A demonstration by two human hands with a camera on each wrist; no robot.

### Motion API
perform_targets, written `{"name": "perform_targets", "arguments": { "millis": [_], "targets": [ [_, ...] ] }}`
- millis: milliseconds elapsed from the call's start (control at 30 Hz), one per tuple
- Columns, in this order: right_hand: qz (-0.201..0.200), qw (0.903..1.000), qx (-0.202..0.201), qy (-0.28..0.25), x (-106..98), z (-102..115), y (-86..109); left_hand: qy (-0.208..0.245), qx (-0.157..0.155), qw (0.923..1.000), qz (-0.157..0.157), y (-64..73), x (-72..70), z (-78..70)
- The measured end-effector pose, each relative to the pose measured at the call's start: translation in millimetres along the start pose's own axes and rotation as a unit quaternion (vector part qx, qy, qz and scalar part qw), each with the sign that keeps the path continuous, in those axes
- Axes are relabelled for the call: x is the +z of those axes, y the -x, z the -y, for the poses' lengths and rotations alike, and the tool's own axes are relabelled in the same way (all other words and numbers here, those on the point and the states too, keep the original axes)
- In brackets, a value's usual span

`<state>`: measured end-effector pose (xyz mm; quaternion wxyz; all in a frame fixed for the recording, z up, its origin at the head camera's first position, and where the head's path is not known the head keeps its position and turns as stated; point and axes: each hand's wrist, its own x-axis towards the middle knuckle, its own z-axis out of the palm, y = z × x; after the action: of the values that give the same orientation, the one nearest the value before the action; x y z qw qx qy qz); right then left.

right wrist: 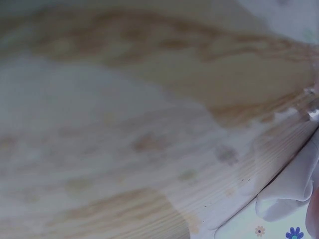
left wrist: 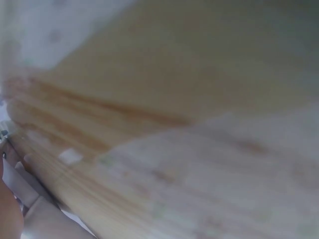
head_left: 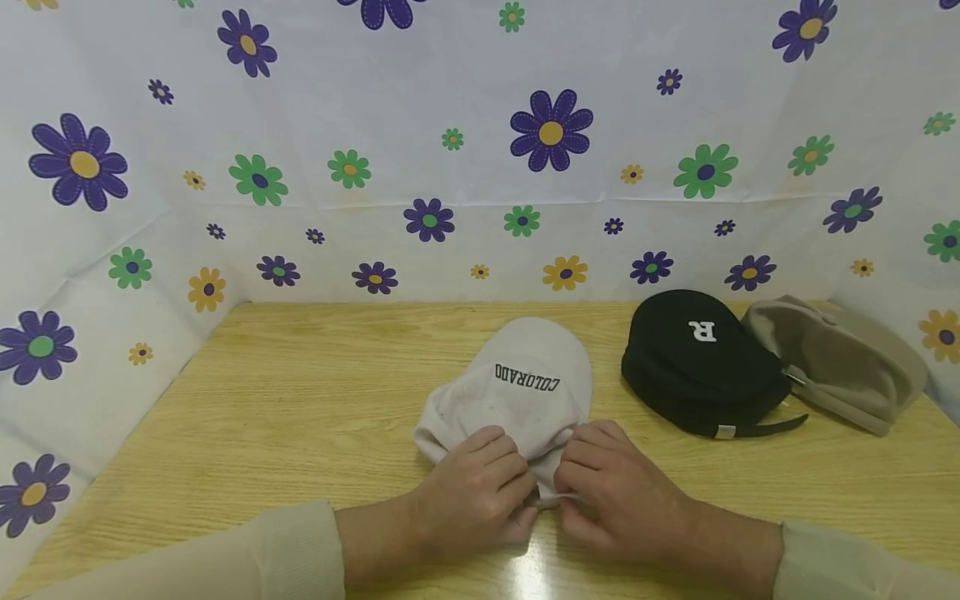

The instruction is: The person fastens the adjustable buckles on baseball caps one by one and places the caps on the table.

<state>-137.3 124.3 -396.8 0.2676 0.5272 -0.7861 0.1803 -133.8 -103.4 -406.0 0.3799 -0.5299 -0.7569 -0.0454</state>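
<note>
A pale grey baseball cap [head_left: 517,400] lies on the wooden table, its brim towards the far side and the dark word COLORADO reading upside down. At its back edge, nearest the person, my left hand [head_left: 480,492] grips the fabric with curled fingers. Just to the right, my right hand [head_left: 618,492] pinches the same back edge between fingers and thumb. What the fingertips hold underneath is hidden. Pale folded cap fabric [left wrist: 55,219] shows at the lower left of the left wrist view. In the right wrist view, the cap's folded edge [right wrist: 286,191] is at the lower right.
To the right sits a black cap [head_left: 675,367] with a white R and a loose strap. A beige cap [head_left: 847,358] leans against it. Behind the wooden table [head_left: 300,375] hangs a white flowered cloth [head_left: 450,100], which also runs along both sides.
</note>
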Motion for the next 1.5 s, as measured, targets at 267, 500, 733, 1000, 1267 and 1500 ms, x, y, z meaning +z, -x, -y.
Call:
{"name": "perform_targets", "arguments": {
  "millis": [267, 500, 733, 1000, 1267, 1500],
  "targets": [
    [-0.004, 1.0, 0.001, -0.003, -0.3, 0.2, -0.6, -0.001, 0.0, 1.0, -0.002, 0.6, 1.0, 0.2],
    [-0.006, 1.0, 0.002, -0.003, 0.0, 0.1, -0.5, 0.002, 0.0, 1.0, -0.001, 0.7, 0.6, 0.1],
    [0.002, 0.9999, 0.013, -0.006, -1.1, 0.2, 0.3, 0.004, -0.001, 1.0, 0.001, 0.7, -0.1, 0.4],
    [0.001, 0.9999, 0.013, -0.006, -1.1, 0.3, 0.2, 0.002, 0.0, 1.0, -0.005, 1.2, 0.7, 1.2],
    [0.0, 0.9999, 0.014, -0.005, -1.2, -0.2, 0.4, 0.0, 0.001, 0.9999, -0.012, 1.0, 1.2, 1.8],
    [-0.008, 0.9999, 0.01, -0.004, -0.9, -0.9, 0.4, -0.005, -0.001, 0.9999, -0.012, 0.8, 1.0, 1.7]
  ]
}}
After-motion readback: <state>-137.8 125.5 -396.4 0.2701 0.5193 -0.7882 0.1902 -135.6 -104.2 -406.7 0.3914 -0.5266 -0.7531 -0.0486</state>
